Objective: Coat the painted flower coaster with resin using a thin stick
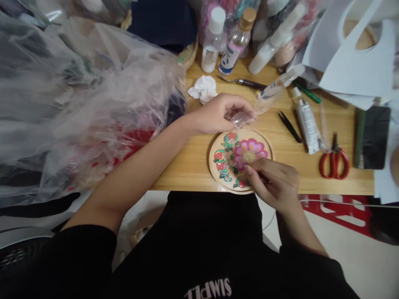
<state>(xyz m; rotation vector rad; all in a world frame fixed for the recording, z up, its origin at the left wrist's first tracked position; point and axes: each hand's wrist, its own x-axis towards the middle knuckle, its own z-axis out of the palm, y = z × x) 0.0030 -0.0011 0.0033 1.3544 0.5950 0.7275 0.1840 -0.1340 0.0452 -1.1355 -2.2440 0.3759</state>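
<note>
left hand [218,114] pinches clear wrapper [240,119] just above disc [212,166] | right hand [277,182] curled, fingertip on disc's flower [254,147], grip unclear | disc likely light, stiff: hold rim

Left arm: bare forearm reaching in from the lower left, wrist straight; left hand [222,113] palm-down, fingers curled, thumb and fingertips closed in a pinching grip. Right arm: forearm coming up from the lower right, wrist bent inward; right hand [276,182] loosely fisted, thumb and forefinger tips together, pointing left.
</note>
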